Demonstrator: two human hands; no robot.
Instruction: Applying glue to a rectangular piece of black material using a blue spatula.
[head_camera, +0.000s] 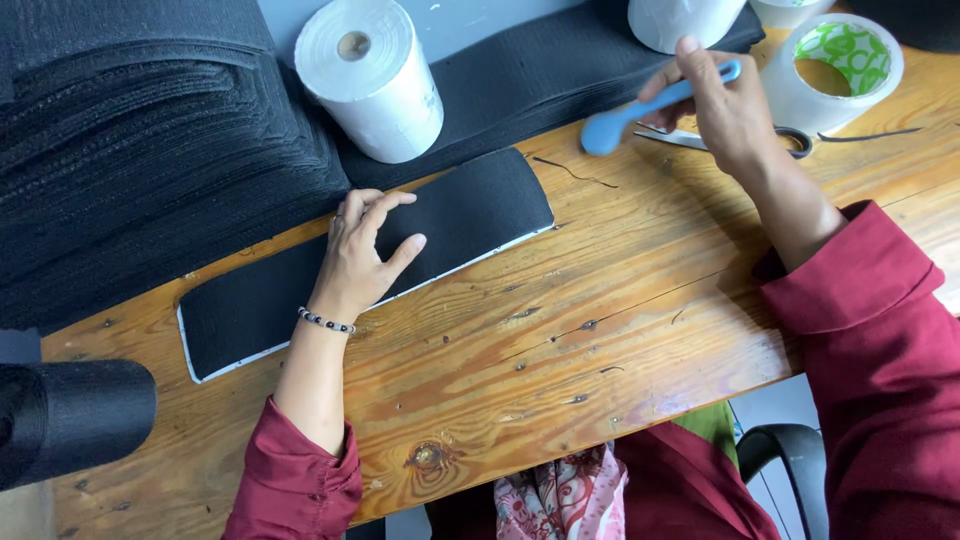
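A long black fabric strip (480, 205) with a white backing edge lies slantwise on the wooden table (600, 330). My left hand (362, 252) rests flat on the strip's middle, fingers spread, a beaded bracelet at the wrist. My right hand (722, 105) is raised above the table at the upper right and grips a light blue plastic tool (615, 124) by its handle, the rounded end pointing left and down. Scissors (790, 140) lie on the table just under that hand.
A tall stack of black fabric pieces (140, 140) fills the upper left. Two white paper rolls (372, 75) (680, 20) stand at the back, a wide tape roll (845, 62) at the upper right, a black roll (70, 415) at the lower left.
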